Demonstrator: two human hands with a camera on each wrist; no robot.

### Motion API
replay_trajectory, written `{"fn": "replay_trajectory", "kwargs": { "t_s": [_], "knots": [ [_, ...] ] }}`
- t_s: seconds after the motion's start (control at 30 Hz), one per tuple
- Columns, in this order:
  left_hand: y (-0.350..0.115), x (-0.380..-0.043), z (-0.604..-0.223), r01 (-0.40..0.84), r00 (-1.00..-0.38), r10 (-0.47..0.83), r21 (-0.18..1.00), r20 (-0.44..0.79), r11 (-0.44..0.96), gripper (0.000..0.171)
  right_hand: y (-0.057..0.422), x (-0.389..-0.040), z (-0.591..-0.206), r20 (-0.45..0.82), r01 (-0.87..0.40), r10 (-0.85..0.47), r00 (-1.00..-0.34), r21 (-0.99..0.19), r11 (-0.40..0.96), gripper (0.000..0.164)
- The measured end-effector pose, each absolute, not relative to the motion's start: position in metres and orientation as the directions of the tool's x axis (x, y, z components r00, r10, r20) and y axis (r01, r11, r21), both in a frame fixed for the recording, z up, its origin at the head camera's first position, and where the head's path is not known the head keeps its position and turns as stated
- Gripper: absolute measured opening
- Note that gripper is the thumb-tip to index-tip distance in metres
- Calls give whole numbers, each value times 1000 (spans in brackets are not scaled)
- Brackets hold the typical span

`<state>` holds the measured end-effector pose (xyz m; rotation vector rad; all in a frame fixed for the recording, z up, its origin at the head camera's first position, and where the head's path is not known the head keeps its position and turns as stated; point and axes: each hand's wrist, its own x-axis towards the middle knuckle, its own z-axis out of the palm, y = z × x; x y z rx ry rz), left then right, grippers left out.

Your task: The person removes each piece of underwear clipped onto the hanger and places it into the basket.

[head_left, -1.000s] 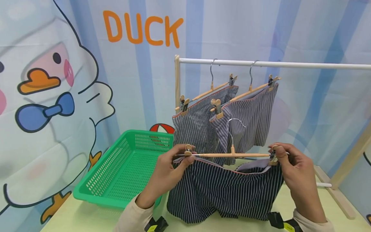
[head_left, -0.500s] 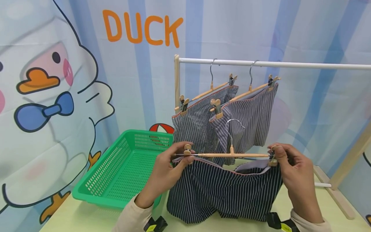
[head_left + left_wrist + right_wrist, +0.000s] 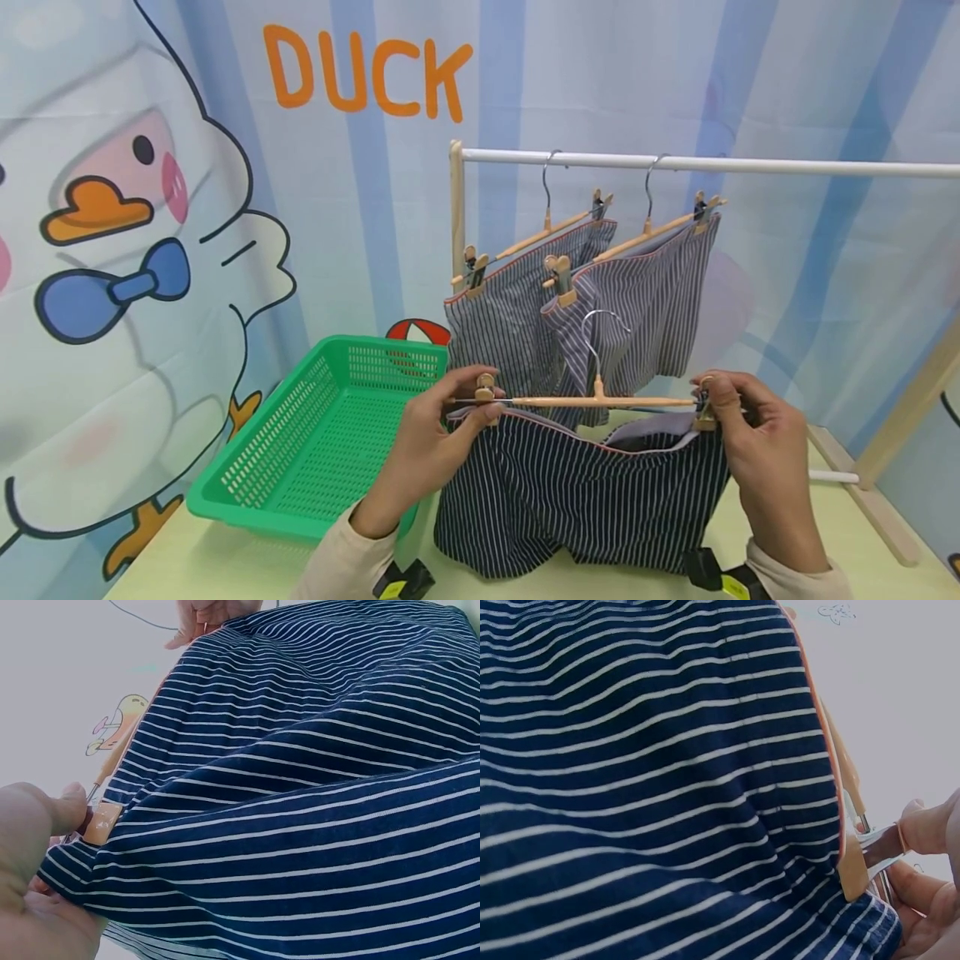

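Observation:
A pair of dark navy shorts [image 3: 585,492] with white stripes hangs from a wooden clip hanger [image 3: 622,402] in front of me, its metal hook pointing up. My left hand [image 3: 427,442] pinches the hanger's left end by its clip [image 3: 102,823], thumb in front. At the other end my right hand [image 3: 768,454] pinches the right clip [image 3: 853,875], its thumb on the clip's handle. Both clips are at the waistband, which sags open in the middle with a pale lining showing. In the wrist views the cloth spreads wide and hides much of what lies behind.
Behind the hands, two striped shorts [image 3: 652,292] hang on clip hangers from a white rail [image 3: 787,167] with wooden posts. A green basket [image 3: 217,500] stands on the pale table to the left. A duck-print curtain [image 3: 360,208] closes off the back.
Both hands and the hanger stay almost in place; the hook and my right hand have shifted very slightly left. The grip on both clips looks the same.

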<state>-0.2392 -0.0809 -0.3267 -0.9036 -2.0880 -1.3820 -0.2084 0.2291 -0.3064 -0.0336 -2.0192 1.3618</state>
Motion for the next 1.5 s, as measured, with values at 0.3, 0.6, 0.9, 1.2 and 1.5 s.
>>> {"fn": "replay_trajectory", "kwargs": {
  "t_s": [0.3,0.6,0.9,1.2,1.5],
  "knots": [
    [-81,-238,-326,736,-677,260,633,689,238,39,225,-206,-305,537,-355,401,-742,-822,445,27],
    [-80,-239,-326,731,-682,254,651,686,204,39,225,-206,-305,560,-386,409,-721,-814,434,28],
    [-81,-240,-329,747,-664,218,631,715,208,36,223,-207,-304,557,-408,418,-718,-823,395,28],
    [-80,-239,-327,739,-674,211,636,708,224,37,224,-205,-305,557,-382,421,-716,-817,431,26],
    [-80,-238,-327,713,-700,198,665,686,221,35,223,-206,-305,558,-425,412,-721,-825,372,25]
  ]
}}
